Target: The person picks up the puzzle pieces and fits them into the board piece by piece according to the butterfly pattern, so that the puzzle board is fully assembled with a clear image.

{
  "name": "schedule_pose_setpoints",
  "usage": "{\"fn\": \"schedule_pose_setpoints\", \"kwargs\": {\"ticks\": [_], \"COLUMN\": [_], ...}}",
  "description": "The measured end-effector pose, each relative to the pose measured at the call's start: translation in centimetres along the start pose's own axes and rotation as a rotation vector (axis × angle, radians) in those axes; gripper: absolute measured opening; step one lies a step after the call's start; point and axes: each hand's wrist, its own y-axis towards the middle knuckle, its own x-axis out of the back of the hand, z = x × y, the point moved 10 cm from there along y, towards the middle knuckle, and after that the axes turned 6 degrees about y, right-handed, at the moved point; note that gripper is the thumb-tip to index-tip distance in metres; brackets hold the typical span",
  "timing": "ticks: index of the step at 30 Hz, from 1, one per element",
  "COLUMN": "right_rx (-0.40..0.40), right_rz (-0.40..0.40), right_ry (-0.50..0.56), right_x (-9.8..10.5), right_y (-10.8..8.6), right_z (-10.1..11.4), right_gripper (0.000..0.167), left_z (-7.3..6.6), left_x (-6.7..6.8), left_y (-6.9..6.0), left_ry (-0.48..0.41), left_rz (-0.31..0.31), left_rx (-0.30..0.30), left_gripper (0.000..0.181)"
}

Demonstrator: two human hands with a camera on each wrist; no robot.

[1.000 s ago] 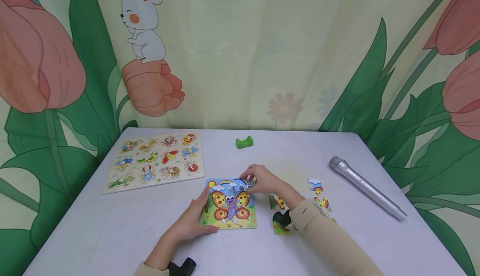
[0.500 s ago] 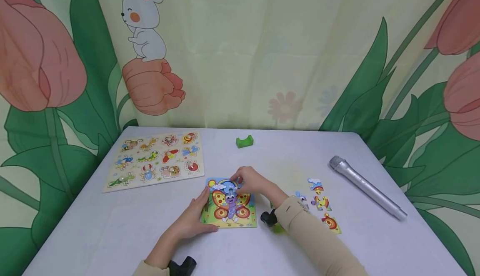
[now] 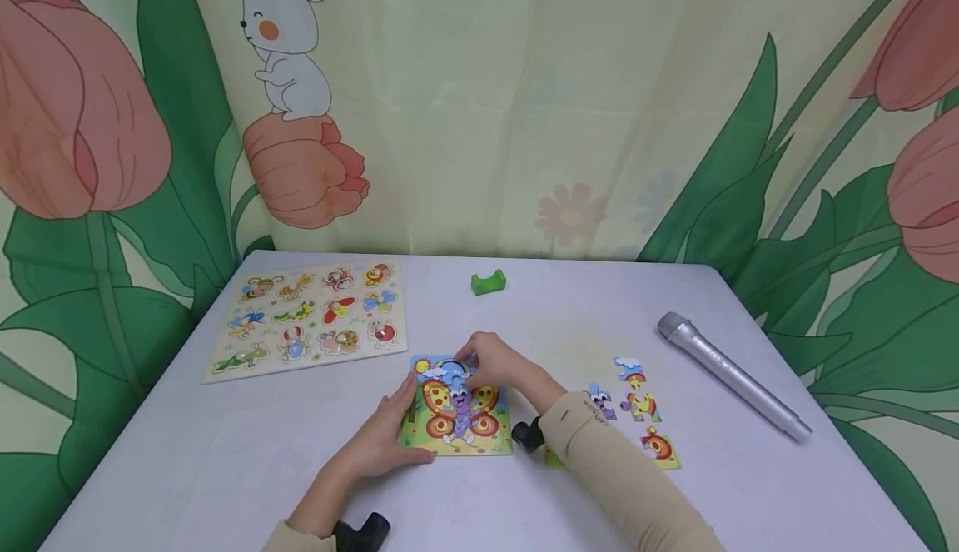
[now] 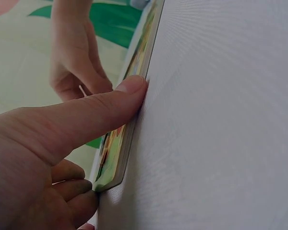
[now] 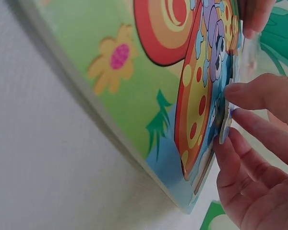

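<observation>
A square butterfly jigsaw board (image 3: 487,445) lies flat on the table in the head view. My left hand (image 3: 378,440) holds its lower left corner. In the left wrist view the thumb (image 4: 113,108) presses the near edge, with the other fingers curled beside the corner. At the board's top my right hand (image 3: 500,363) pinches a thin jigsaw piece (image 5: 224,125) between thumb and fingers. In the right wrist view that piece sits tilted over the blue sky area, partly hidden by the fingers. Whether it is seated in the recess cannot be seen.
Several loose jigsaw pieces (image 3: 642,406) lie right of the board, some partly behind the right sleeve. An insect puzzle board (image 3: 315,315) is at back left. A green notched block (image 3: 489,283) stands at the back. A silver microphone (image 3: 734,377) lies on the right.
My right hand has moved left along the board's top edge with the jigsaw piece, uncovering more loose pieces on the right. My left hand has stayed at the board's corner.
</observation>
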Motion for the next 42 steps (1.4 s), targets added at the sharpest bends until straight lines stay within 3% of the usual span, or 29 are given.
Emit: {"fn": "schedule_pose_setpoints", "kwargs": {"ticks": [14,29,42], "right_rx": [-0.02,-0.086,-0.032], "right_rz": [0.0,-0.021,0.023], "right_ry": [-0.015,-0.135,-0.224], "right_x": [0.0,-0.1,-0.6], "right_y": [0.0,0.1,-0.2], "right_z": [0.0,0.6,1.1], "right_gripper": [0.035,0.033,0.032], "left_z": [0.0,0.1,0.1], "left_x": [0.0,-0.1,-0.1], "left_y": [0.0,0.1,0.1], "left_ry": [-0.018,-0.012,-0.02], "left_rz": [0.001,0.002,-0.005], "left_rx": [0.003,0.0,-0.005], "left_gripper": [0.107,0.107,0.108]}}
